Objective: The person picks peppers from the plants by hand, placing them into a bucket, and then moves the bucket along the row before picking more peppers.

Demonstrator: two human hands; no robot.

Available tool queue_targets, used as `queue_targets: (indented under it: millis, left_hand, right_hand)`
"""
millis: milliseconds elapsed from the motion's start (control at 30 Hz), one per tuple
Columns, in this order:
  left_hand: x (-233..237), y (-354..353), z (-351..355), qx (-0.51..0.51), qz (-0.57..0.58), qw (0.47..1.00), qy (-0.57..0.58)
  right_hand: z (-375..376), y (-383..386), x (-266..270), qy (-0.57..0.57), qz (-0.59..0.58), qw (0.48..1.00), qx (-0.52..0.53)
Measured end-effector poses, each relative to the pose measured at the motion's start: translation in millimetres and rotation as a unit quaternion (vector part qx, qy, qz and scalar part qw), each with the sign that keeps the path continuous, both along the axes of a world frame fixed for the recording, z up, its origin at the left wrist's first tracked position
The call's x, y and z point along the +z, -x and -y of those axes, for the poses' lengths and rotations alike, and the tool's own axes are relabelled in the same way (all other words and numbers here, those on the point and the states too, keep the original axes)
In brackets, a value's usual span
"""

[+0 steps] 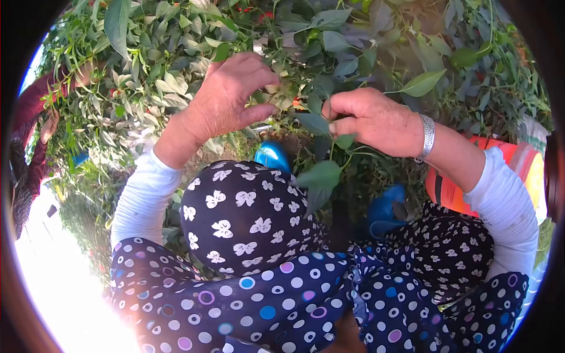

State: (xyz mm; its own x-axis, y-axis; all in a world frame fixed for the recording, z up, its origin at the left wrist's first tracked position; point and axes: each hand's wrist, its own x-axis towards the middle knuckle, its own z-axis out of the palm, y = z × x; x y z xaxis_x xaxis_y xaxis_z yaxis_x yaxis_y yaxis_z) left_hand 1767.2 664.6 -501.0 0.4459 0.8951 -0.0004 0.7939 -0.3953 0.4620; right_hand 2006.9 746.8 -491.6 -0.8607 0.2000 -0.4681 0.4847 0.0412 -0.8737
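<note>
My left hand is at the plants left of centre, its thumb and fingers apart with a gap between them and nothing visible held. Just right of its fingertips, a small orange-red spot shows among the leaves. My right hand has thumb and forefinger pinched at a green leafy stem; a dark green leaf lies beside the fingertips. Below it hangs a broader green leaf. A silver bracelet is round the right wrist.
An orange-red container stands at the right, beside my right forearm. Blue footwear shows between the plants and my knee. At the far left, another person's maroon sleeve and hand reach into the dense foliage.
</note>
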Motion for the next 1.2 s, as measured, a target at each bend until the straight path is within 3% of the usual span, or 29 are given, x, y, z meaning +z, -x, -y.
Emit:
queue_targets:
  millis: [100, 133, 167, 267, 333, 400, 500, 567, 633, 700, 767, 833, 933, 1033, 1100, 1133, 1200]
  left_hand:
    - [15, -38, -4, 0.034, 0.090, 0.990, -0.100]
    - [14, -44, -6, 0.033, 0.091, 0.990, -0.100]
    - [12, -49, -8, 0.004, 0.102, 0.991, -0.091]
    - [-1, -48, -19, -0.042, 0.153, 0.984, -0.082]
    - [-13, -48, -23, -0.046, 0.251, 0.966, -0.046]
    - [-5, -52, -21, -0.037, 0.264, 0.964, -0.003]
    - [-6, -42, -19, -0.046, 0.260, 0.963, 0.056]
    - [-4, -33, -16, -0.048, 0.173, 0.983, 0.026]
    - [-2, -35, -14, -0.015, 0.207, 0.978, 0.021]
    - [0, -39, -14, 0.046, 0.278, 0.960, 0.009]
    - [1, -46, -18, 0.028, 0.267, 0.963, 0.006]
    - [9, -50, -16, 0.034, 0.383, 0.899, 0.209]
    - [-1, -47, -19, 0.012, 0.379, 0.895, 0.235]
    - [1, -47, -19, 0.017, 0.399, 0.884, 0.244]
    - [8, -48, -17, 0.090, 0.449, 0.814, 0.357]
    - [12, -54, -16, 0.103, 0.509, 0.775, 0.359]
    - [18, -56, -17, 0.122, 0.510, 0.754, 0.395]
  right_hand:
    - [4, 0, -14, -0.006, -0.043, 0.997, -0.067]
    - [4, -1, -9, 0.104, -0.021, 0.987, -0.118]
    - [5, 1, -5, 0.104, -0.019, 0.987, -0.118]
    - [0, 0, -5, 0.306, 0.010, 0.930, -0.203]
    - [-4, -5, -3, 0.334, 0.012, 0.923, -0.192]
    - [-10, -11, -7, 0.385, 0.021, 0.909, -0.157]
    - [-19, -18, -4, 0.377, 0.060, 0.920, -0.090]
    - [-27, -21, -1, 0.388, 0.068, 0.918, -0.053]
    - [-28, -22, 2, 0.350, 0.046, 0.930, -0.105]
    - [-28, -17, 1, 0.381, 0.037, 0.915, -0.127]
    - [-18, -4, 7, 0.376, 0.012, 0.910, -0.175]
    - [-10, 0, 10, 0.357, -0.009, 0.916, -0.182]
    - [-15, -3, 4, 0.258, 0.046, 0.948, -0.180]
    - [-17, -3, 12, 0.176, -0.010, 0.972, -0.153]
    - [-21, -4, 10, 0.156, -0.035, 0.978, -0.132]
    - [-24, -4, 13, 0.156, -0.037, 0.980, -0.115]
    - [-24, -6, 15, 0.207, -0.066, 0.970, -0.110]
